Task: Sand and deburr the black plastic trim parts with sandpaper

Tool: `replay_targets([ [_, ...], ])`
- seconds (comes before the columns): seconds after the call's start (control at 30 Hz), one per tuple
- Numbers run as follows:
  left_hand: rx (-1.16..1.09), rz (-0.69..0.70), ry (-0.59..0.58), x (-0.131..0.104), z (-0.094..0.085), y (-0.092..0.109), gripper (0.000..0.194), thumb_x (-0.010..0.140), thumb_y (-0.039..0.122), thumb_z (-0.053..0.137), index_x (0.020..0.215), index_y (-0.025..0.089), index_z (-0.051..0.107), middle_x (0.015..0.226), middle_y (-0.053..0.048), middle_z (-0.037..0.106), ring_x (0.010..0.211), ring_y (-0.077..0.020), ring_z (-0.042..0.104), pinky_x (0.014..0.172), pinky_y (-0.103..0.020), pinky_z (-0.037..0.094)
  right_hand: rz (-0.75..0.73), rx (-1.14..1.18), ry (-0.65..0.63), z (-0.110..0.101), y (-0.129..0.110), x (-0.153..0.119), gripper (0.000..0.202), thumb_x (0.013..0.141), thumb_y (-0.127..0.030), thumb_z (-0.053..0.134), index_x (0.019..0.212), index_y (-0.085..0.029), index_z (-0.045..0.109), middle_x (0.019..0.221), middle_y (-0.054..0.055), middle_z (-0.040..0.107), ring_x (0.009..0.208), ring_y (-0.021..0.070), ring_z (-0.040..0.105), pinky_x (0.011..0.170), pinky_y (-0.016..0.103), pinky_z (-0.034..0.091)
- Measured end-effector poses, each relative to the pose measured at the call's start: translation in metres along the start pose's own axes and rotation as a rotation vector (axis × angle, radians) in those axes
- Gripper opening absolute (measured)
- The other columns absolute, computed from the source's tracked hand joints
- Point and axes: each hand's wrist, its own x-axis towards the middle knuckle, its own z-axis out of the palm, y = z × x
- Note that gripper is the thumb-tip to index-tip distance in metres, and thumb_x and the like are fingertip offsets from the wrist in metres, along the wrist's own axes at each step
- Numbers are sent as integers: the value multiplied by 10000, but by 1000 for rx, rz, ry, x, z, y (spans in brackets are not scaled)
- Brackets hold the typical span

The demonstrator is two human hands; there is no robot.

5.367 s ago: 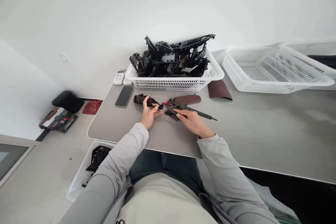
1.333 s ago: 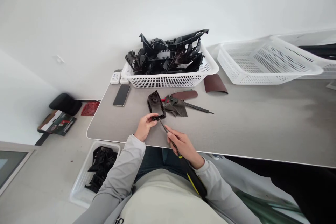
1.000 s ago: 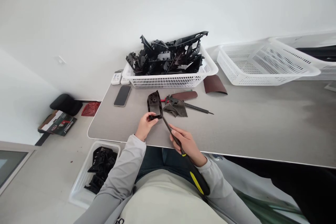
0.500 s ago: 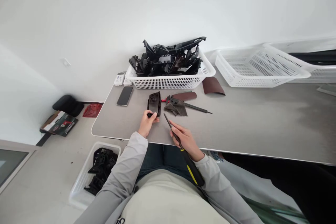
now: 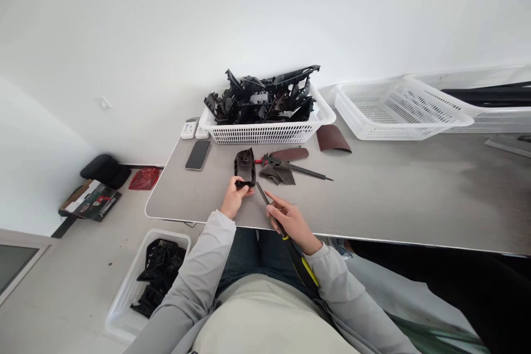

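My left hand [image 5: 235, 198] is closed on the near end of a black plastic part [image 5: 245, 165], a hollow shell-like moulding held at the table's front. In my right hand [image 5: 290, 218] is a file [image 5: 264, 194] with a black and yellow handle, gripped along its blade. The file's tip points up and left, close to the lower right corner of the part; whether they touch I cannot tell. Just beyond lie a grey cloth [image 5: 277, 173], a caliper-like tool with a red end [image 5: 265, 160], a thin dark file [image 5: 309, 171] and a strip of brown sandpaper [image 5: 290, 153].
A white basket [image 5: 265, 135] heaped with black plastic parts stands at the back, with a curved sandpaper sheet [image 5: 333, 139] beside it. More white baskets [image 5: 398, 131] are on the right. A phone [image 5: 198, 155] lies left. On the floor sits another basket [image 5: 124, 287] of parts.
The camera view has shifted slightly. The black part is tilted a little differently in my left hand, and the file tip has moved slightly down and left. Both holds stay the same.
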Motion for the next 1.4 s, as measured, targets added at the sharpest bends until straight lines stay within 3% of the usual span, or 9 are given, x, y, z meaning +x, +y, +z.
replay_targets([
  [0.1, 42, 7, -16, -1, 1, -2, 353, 668, 260, 710, 874, 210, 428, 747, 35, 596, 710, -131, 635, 802, -375, 535, 10, -56, -11, 0, 0, 0, 716, 730, -464, 659, 1360, -178, 476, 650, -68, 485, 378, 67, 462, 363, 225, 365],
  [0.23, 120, 31, -25, -2, 1, -6, 311, 702, 275, 680, 885, 215, 435, 790, 19, 595, 733, -148, 633, 796, -389, 532, -14, -225, 50, 2, 4, 1, 558, 766, -414, 618, 1268, -174, 577, 623, -53, 476, 380, 79, 443, 385, 242, 372],
  [0.43, 293, 138, -32, -6, -1, -9, 238, 750, 290, 633, 910, 211, 476, 886, -18, 580, 781, -153, 604, 798, -351, 513, -137, -519, 82, 6, 1, 1, 465, 839, -353, 530, 1270, -190, 593, 724, 42, 632, 537, 166, 546, 515, 297, 465],
  [0.57, 330, 132, -27, -9, -1, -10, 229, 770, 308, 611, 926, 212, 475, 880, -24, 581, 769, -157, 597, 783, -339, 504, -175, -614, 100, 5, -2, -1, 427, 841, -336, 524, 1231, -196, 627, 801, 80, 678, 671, 215, 608, 621, 330, 499],
  [0.77, 158, 51, -4, -11, -1, -10, 251, 765, 324, 617, 914, 221, 443, 879, -13, 561, 786, -158, 603, 791, -340, 506, -103, -515, 97, 3, 1, -7, 451, 839, -390, 547, 1242, -200, 623, 763, 60, 664, 600, 186, 568, 544, 300, 482],
  [0.93, 212, 73, 72, -11, -1, -7, 215, 736, 292, 627, 845, 214, 459, 840, -2, 536, 783, -141, 568, 773, -299, 496, -65, -403, 67, 10, 1, -2, 479, 843, -401, 550, 1272, -192, 600, 708, 37, 622, 550, 145, 510, 463, 250, 430],
  [1.17, 109, -2, 149, -8, 5, -2, 417, 682, 500, 681, 837, 216, 419, 810, 19, 534, 679, -123, 600, 717, -330, 544, 73, -204, 22, 1, -1, -6, 592, 842, -490, 542, 1337, -164, 531, 567, -40, 480, 409, 77, 375, 397, 219, 329],
  [1.27, 111, 3, 149, -8, 6, 0, 471, 646, 545, 702, 824, 210, 424, 769, 32, 518, 648, -114, 602, 690, -323, 559, 102, -84, 37, -4, 0, -5, 646, 837, -532, 536, 1365, -161, 493, 634, -38, 496, 386, 48, 356, 380, 209, 299],
  [1.4, 114, -8, 126, -10, 5, 3, 449, 652, 540, 701, 813, 198, 458, 733, 38, 522, 641, -109, 606, 669, -307, 567, 119, 10, 1, -6, -1, 2, 663, 828, -537, 548, 1392, -202, 453, 719, -23, 550, 401, 50, 421, 388, 213, 378],
])
